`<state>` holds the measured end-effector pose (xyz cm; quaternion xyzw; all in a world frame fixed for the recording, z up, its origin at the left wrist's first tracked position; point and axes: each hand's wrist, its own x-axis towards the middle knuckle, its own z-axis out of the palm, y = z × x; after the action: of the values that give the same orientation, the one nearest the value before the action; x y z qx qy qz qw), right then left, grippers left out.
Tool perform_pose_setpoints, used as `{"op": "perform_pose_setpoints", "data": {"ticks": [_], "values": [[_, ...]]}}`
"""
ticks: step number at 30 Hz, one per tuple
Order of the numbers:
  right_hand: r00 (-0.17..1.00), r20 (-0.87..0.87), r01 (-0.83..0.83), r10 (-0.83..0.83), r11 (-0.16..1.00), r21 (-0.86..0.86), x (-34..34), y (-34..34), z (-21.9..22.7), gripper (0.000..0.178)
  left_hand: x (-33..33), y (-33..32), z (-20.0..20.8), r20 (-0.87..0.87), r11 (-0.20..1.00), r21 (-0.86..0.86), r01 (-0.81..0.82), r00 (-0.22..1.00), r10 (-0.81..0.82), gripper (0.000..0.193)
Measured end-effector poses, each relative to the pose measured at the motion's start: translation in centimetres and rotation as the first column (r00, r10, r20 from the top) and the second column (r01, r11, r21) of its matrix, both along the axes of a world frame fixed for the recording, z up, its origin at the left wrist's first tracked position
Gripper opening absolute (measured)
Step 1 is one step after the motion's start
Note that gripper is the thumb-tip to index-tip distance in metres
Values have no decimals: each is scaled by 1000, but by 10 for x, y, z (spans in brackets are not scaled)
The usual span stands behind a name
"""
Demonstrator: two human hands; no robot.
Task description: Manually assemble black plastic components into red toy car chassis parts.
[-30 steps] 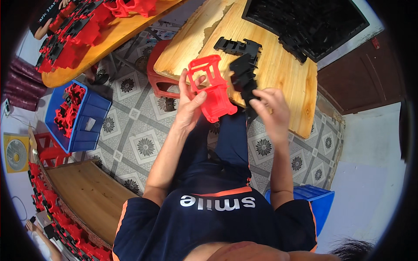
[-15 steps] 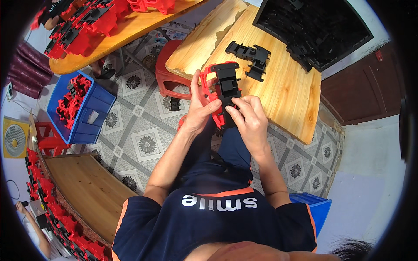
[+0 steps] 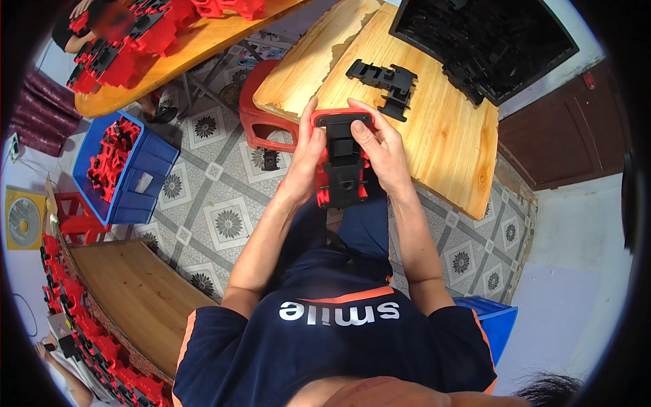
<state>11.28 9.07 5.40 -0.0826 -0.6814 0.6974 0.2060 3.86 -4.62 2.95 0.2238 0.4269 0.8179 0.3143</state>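
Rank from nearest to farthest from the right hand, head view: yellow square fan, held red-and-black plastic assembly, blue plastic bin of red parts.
1. Held assembly: touching the right hand.
2. Blue bin: off to the left.
3. Yellow fan: far left edge.

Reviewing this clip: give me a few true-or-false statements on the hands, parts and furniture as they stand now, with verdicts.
1. The left hand and right hand both hold the red frame. True.
2. Nothing lies against that frame. False: a black part does.
3. Loose black parts lie on the wooden table ahead. True.
4. The stool beside that table is blue. False: the stool is red.
5. The left-side blue bin contains parts. True.
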Motion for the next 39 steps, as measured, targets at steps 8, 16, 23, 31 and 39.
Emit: {"op": "perform_pose_setpoints", "data": {"ticks": [8, 16, 23, 31, 39], "values": [[976, -28, -218, 216, 968, -124, -36, -12, 0, 46, -18, -1, -2, -44, 939, -13, -343, 939, 342, 45], [972, -113, -224, 205, 957, -187, -16, -28, -46, 61, -23, -47, -10, -527, 900, -113, -421, 793, 305, 132], [875, -230, -464, 426, 874, -145, -47, -91, -47, 54, 13, -118, 5, -652, 737, 0, -676, 559, 512, 127], [675, -217, -703, 705, 704, 100, -81, -157, -2, 67, 25, -257, 121, -404, -63, 340, -938, -206, 891, 112], [671, 34, -732, 740, 670, -123, -95, -133, -63, 40, 186, -393, 174, -64, -704, 368, -608, -772, 633, 21]]}}
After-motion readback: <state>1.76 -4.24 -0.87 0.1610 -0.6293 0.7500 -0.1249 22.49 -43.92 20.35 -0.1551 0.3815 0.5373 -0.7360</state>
